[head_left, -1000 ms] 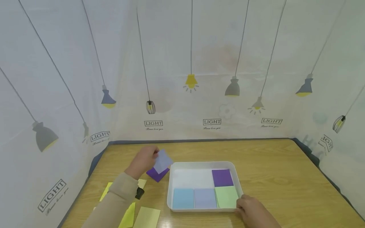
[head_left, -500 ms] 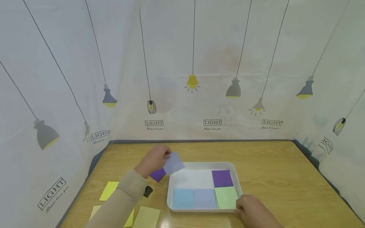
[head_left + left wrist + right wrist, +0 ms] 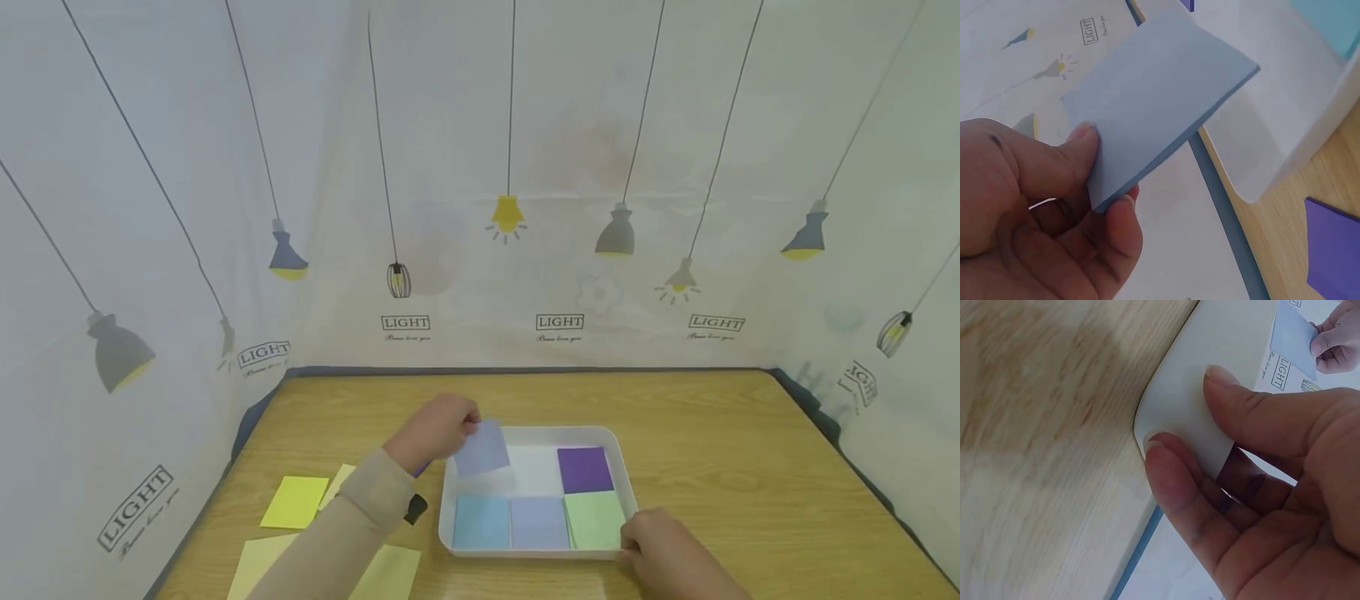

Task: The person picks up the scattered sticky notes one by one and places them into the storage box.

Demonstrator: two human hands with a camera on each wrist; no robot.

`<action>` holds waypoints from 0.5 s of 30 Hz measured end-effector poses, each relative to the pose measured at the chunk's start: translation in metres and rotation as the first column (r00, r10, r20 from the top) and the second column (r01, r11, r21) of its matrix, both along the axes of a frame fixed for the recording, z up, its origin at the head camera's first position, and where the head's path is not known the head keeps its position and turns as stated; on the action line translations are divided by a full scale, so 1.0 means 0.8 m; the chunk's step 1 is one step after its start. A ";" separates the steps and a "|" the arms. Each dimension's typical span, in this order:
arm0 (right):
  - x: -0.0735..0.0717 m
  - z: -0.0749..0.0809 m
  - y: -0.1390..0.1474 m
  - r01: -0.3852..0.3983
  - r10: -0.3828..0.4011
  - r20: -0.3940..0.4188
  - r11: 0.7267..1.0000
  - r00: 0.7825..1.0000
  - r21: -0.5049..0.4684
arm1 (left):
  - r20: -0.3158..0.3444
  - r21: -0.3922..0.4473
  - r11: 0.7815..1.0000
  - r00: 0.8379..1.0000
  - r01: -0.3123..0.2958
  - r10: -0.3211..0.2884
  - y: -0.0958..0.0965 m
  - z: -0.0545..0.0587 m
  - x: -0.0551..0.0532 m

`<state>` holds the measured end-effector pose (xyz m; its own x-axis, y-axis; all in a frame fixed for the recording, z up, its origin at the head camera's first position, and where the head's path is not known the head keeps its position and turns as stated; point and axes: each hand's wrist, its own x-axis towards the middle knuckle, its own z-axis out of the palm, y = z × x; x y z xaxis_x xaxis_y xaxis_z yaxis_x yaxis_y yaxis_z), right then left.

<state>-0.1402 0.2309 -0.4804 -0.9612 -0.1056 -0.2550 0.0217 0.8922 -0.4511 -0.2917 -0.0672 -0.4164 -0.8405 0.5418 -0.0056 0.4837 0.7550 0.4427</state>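
Observation:
Between thumb and fingers my left hand (image 3: 435, 432) pinches a lavender sticky note pad (image 3: 482, 450), held tilted over the far left part of a white tray (image 3: 536, 468). The pad's thick edge shows in the left wrist view. My right hand (image 3: 667, 546) grips the tray's near right corner, thumb and fingers on its wall in the right wrist view. Along the tray's near side lie a light blue pad (image 3: 482, 522), another lavender pad (image 3: 540, 523) and a light green pad (image 3: 596, 521). A purple pad (image 3: 585, 469) sits behind the green one.
Left of the tray, a second purple pad (image 3: 1335, 250) lies on the wooden table (image 3: 712, 433), mostly hidden by my left hand in the head view. A bright yellow pad (image 3: 294, 502) and several pale yellow pads (image 3: 393, 571) lie around my left sleeve. A lamp-printed curtain (image 3: 480, 167) surrounds the table.
My left hand has carried the lavender pad rightward from above the purple pad on the table to over the tray. The right hand stays at the tray's corner.

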 end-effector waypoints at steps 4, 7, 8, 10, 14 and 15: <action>-0.001 -0.001 -0.002 0.006 -0.006 -0.004 1.000 1.000 0.008 | 0.055 -0.008 1.000 0.998 0.014 -0.013 0.012 0.002 0.008; -0.001 -0.001 -0.002 0.008 -0.007 -0.014 1.000 1.000 0.009 | 0.045 -0.027 0.999 0.998 0.038 -0.037 0.021 0.001 0.011; 0.000 0.000 -0.003 0.008 -0.008 -0.016 1.000 1.000 0.008 | 0.036 -0.038 0.998 0.999 0.042 -0.041 0.023 0.000 0.012; -0.001 0.000 -0.003 0.010 -0.010 -0.011 1.000 1.000 0.006 | 0.016 -0.063 0.997 0.999 0.047 -0.047 0.028 -0.005 0.011; -0.001 0.002 -0.004 0.015 -0.015 -0.001 1.000 1.000 0.007 | 0.016 -0.089 0.994 0.998 0.060 -0.058 0.038 -0.014 0.011; -0.001 0.002 -0.004 0.016 -0.016 0.000 1.000 1.000 0.007 | 0.026 -0.087 0.994 0.998 0.064 -0.062 0.040 -0.017 0.012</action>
